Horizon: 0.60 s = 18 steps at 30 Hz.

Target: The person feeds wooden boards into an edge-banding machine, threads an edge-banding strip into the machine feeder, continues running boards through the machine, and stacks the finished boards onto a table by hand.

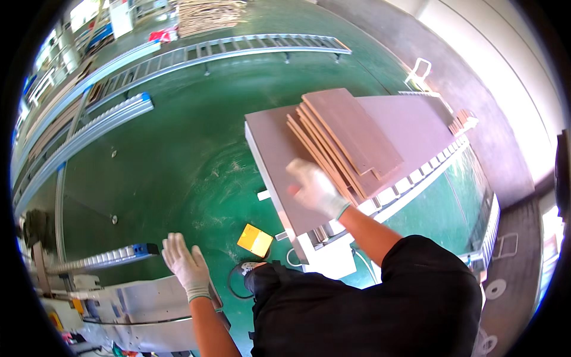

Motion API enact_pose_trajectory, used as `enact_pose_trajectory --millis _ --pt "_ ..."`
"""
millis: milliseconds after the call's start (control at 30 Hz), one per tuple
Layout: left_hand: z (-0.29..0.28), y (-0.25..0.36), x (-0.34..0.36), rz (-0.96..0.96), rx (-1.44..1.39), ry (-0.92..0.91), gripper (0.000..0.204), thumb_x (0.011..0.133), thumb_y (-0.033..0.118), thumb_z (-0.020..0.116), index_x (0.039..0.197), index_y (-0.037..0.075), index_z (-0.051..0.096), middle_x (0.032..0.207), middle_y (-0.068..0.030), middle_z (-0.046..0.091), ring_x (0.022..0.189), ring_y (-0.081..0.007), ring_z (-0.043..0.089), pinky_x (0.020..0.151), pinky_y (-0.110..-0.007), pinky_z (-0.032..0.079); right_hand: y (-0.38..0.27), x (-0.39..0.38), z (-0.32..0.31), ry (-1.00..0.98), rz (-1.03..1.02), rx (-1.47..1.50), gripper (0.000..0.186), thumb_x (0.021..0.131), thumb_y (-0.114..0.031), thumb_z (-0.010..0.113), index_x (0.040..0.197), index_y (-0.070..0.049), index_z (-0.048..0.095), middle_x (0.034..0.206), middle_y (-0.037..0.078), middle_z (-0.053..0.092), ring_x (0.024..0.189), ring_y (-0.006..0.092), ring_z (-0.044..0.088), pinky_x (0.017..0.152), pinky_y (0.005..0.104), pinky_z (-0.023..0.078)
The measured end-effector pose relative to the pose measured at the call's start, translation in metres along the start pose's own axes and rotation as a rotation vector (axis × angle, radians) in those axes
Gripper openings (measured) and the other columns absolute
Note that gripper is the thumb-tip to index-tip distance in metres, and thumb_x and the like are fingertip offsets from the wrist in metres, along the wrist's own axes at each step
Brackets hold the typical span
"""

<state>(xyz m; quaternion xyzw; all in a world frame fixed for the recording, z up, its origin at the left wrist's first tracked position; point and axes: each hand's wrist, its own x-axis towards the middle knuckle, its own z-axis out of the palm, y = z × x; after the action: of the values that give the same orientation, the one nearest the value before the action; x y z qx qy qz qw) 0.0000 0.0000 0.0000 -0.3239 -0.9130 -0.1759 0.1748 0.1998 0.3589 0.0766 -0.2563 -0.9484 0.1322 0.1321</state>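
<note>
My right hand wears a white glove and is over a large grey-brown panel, just beside a stack of brown boards; its fingers are loosely apart and slightly blurred, with nothing visible in them. The boards lie overlapping and offset, their long edges showing on the left side. My left hand, also gloved, is open with fingers spread, above the edge of a metal machine bed at lower left.
A yellow foot pedal lies on the green floor near my foot. Roller conveyors run along the left and back. A pile of flat sheets stands at the back. A small block stack sits at the panel's far right.
</note>
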Motion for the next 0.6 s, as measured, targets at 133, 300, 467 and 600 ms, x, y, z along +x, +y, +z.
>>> enact_pose_trajectory --millis 133,300,467,600 --pt "0.008 0.012 -0.031 -0.01 -0.073 -0.385 0.045 0.093 0.033 0.057 0.126 0.002 0.059 0.134 -0.0214 0.057 0.13 -0.0363 0.048 0.117 -0.05 0.026 0.15 -0.012 -0.066 0.218 0.52 -0.419 0.057 0.084 -0.033 0.072 0.133 -0.006 0.058 0.143 0.018 0.053 0.132 0.035 0.05 0.109 0.0458 0.042" --pt "-0.015 -0.014 -0.019 0.006 -0.044 -0.402 0.029 0.089 0.03 0.056 0.085 0.004 0.066 0.087 -0.0176 0.067 0.091 -0.0365 0.062 0.096 -0.049 0.043 0.241 -0.067 -0.076 0.465 1.21 -0.071 0.073 0.076 -0.05 0.078 0.13 -0.004 0.059 0.142 0.019 0.053 0.134 0.0383 0.047 0.112 0.0487 0.039" --pt "-0.008 -0.017 -0.026 0.02 -0.104 -0.23 0.019 0.082 0.021 0.059 0.079 0.006 0.07 0.074 -0.0145 0.066 0.073 -0.0359 0.061 0.078 -0.048 0.046 0.279 -0.09 -0.031 1.014 1.252 0.716 0.091 0.073 -0.026 0.088 0.141 0.003 0.035 0.137 0.022 0.052 0.125 0.0346 0.053 0.106 0.0428 0.041" --pt "-0.006 -0.019 -0.034 -0.013 -0.155 -0.209 0.022 0.085 0.024 0.062 0.087 0.005 0.073 0.084 -0.0146 0.072 0.084 -0.0328 0.067 0.091 -0.045 0.047 0.28 -0.098 -0.035 1.069 1.259 0.844 0.088 0.076 -0.02 0.086 0.142 0.004 0.034 0.134 0.021 0.054 0.119 0.0334 0.056 0.102 0.042 0.045"
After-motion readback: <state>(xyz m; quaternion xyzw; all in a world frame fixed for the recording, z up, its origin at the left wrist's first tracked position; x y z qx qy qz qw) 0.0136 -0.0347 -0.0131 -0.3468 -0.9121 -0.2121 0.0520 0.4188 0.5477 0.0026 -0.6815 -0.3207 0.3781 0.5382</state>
